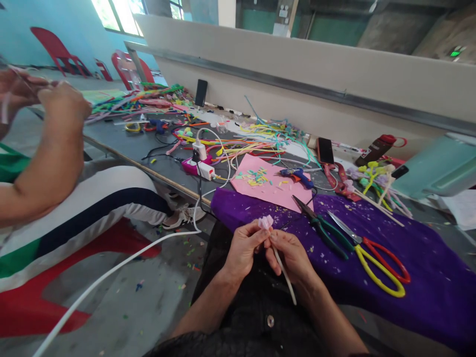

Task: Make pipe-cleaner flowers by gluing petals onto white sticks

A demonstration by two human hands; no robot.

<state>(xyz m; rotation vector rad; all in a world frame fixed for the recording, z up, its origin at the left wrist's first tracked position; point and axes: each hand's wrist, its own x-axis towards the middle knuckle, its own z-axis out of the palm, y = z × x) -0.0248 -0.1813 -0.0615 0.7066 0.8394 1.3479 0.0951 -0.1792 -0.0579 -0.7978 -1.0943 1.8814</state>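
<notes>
The left hand [241,248] is grasping a small pink flower head [265,221], thumb and fingers pinching around its base, while the right hand [293,254] is gripping a pale stem [285,278] just below, the stem slanting down toward the body. Both pieces are being held above the person's dark clothing [256,310], by the near edge of a purple cloth [420,258], and the fingers are covering the place between flower and stem. On the cloth, dark green pliers [323,229] are lying just beside scissors [358,240] with one red and one yellow handle. Beyond the hands, a pink sheet [269,196] is bearing scattered small pieces [256,176], and a blue glue gun [297,176] is resting near its right edge. At far left, a co-worker's hand [65,101] is curling near a thin pale strip [5,108]
</notes>
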